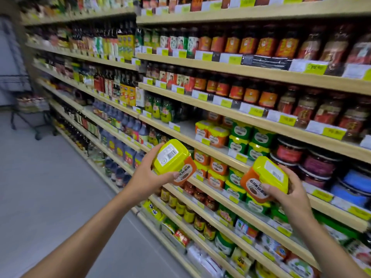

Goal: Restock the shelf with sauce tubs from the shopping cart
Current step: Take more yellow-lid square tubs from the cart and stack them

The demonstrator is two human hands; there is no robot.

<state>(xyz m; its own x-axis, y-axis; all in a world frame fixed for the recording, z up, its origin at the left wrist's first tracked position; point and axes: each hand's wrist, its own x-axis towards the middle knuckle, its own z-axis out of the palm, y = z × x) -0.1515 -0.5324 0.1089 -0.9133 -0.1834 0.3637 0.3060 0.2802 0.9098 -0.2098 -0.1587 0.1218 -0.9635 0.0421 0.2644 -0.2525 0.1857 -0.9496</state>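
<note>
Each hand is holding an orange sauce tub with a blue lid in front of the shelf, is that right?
The lids are yellow, not blue. The head view shows the left hand holding the left tub and the right hand the right tub, both orange, in front of the shelf.

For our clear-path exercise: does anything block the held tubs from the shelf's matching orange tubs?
Nothing visible. The left hand holds the left tub and the right hand the right tub in open air; a bare shelf patch lies left of the shelved orange tubs.
</note>
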